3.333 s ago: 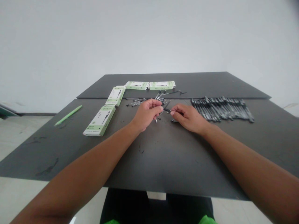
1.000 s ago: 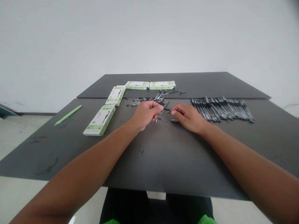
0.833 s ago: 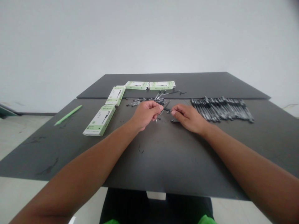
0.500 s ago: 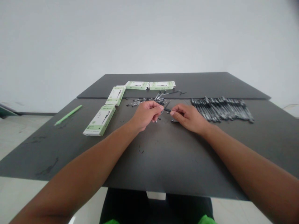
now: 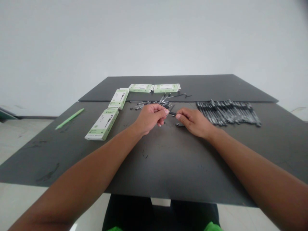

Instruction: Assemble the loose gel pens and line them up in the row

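Note:
Between my two hands, over the middle of the dark table, is a thin black pen part (image 5: 172,113). My left hand (image 5: 154,117) pinches its left end between thumb and fingers. The other end sits in the closed fingertips of my right hand (image 5: 192,121). Just behind my left hand lies a loose heap of pens and pen parts (image 5: 144,104). A short dark piece with a clip (image 5: 180,124) rests on the table beside my right fingers. Many clear pens with black ends lie side by side in a wide row (image 5: 228,113) to the right.
Two green-and-white boxes (image 5: 102,124) (image 5: 118,98) stand in a slanted line at the left. Two more boxes (image 5: 141,88) (image 5: 167,88) lie at the back. A light green pen (image 5: 69,119) is at the far left of the table (image 5: 168,173).
Both hands stay almost where they were, still at the black pen part. A thin tip that showed below my left fingers is less visible now.

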`<state>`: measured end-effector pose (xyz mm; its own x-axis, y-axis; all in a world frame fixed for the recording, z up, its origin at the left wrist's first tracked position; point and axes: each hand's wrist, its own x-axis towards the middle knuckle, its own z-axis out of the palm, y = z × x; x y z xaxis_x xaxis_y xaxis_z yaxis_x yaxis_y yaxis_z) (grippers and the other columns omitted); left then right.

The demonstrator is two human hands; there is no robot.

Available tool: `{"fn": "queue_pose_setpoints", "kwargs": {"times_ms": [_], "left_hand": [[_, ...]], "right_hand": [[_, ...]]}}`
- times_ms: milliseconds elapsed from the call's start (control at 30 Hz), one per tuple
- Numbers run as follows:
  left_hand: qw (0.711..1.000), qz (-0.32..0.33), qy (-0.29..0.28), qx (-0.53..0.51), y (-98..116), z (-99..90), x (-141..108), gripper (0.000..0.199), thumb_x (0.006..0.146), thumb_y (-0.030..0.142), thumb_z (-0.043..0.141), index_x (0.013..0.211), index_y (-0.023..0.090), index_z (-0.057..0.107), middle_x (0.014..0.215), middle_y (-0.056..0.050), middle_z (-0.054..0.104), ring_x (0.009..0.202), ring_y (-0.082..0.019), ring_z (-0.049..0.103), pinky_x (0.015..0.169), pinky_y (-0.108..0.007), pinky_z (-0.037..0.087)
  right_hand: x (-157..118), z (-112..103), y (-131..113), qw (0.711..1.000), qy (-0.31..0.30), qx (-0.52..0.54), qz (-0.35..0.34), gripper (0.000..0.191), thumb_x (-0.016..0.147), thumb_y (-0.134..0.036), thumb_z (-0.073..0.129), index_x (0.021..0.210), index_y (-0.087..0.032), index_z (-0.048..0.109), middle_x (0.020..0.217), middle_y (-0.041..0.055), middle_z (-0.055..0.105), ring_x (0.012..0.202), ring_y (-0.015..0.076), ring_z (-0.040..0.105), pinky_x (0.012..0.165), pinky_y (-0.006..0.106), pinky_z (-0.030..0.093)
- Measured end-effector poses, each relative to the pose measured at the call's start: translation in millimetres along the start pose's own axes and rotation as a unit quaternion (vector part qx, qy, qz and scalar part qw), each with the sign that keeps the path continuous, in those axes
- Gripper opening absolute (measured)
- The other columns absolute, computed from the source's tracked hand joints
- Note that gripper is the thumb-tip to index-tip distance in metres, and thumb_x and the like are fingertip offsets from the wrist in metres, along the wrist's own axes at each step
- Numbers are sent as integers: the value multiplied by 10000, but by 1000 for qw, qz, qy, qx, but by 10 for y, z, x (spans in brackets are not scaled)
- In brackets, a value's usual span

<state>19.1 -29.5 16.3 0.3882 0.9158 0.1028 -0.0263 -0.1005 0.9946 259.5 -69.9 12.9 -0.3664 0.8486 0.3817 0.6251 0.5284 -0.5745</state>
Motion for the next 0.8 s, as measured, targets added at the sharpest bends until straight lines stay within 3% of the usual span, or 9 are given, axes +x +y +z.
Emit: {"fn": "queue_pose_setpoints", "kwargs": {"times_ms": [267,800], "left_hand": [[1000,-6,2,-1,24,24,-4,318,858,412,870,782,162,688,622,18,629,458,-76,541,427,-221,440],[999,-7,29,-21,-72,41,40,388,903,515,858,863,169,686,746,-8,686,539,-86,607,481,-229,479]], "right_hand": [[15,-3,0,1000,-10,-12,-6,480,1146,-590,443,812,-252,511,746,20,599,709,206,555,677,356,378],[7,7,41,1000,16,8,12,450,1136,-599,476,885,-245,596,804,35,643,771,228,591,722,366,418]]}}
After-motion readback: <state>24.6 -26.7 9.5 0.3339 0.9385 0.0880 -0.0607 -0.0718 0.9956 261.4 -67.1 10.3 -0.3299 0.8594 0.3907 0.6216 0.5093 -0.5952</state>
